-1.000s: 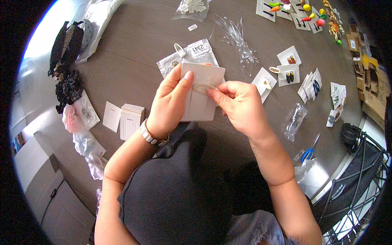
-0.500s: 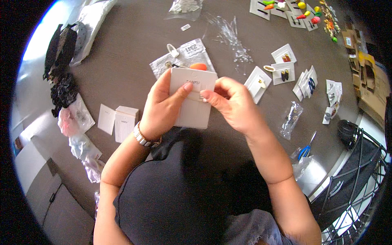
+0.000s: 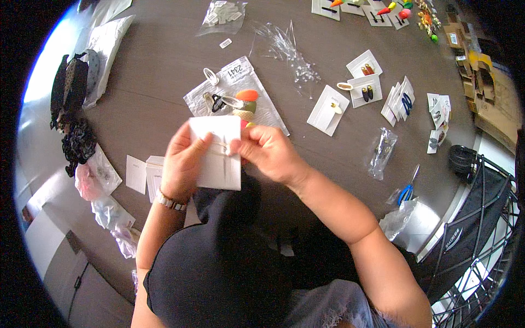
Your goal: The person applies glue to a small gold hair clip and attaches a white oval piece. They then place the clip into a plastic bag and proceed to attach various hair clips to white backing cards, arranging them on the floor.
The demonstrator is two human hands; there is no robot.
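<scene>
My left hand point(image 3: 183, 164) is closed on a white display card point(image 3: 219, 174), its thumb lying across the front. My right hand point(image 3: 270, 156) pinches at the card's right edge, fingers closed; a thin line runs across the card between the thumbs, too blurred to identify. Just beyond them lies a pale padded pouch point(image 3: 268, 109). On and around it are a white oval snap clip point(image 3: 210, 76), a black hair clip point(image 3: 218, 103) and an orange piece point(image 3: 247, 95), with other coloured pieces partly behind the card and right hand. Loose white cards point(image 3: 136, 174) lie by my left wrist.
Carded hair clips point(image 3: 328, 110) lie to the right, with a clear plastic packet point(image 3: 383, 154) and blue-handled scissors point(image 3: 406, 194) nearer. Black scrunchies point(image 3: 79, 142) line the left side. Clear plastic strands point(image 3: 290, 52) lie at the back. A black wire rack point(image 3: 481, 218) stands at the right.
The view has shifted, and both hands with the card now appear farther left and lower. More of the pouch and its clips shows. Both hands keep hold of the card.
</scene>
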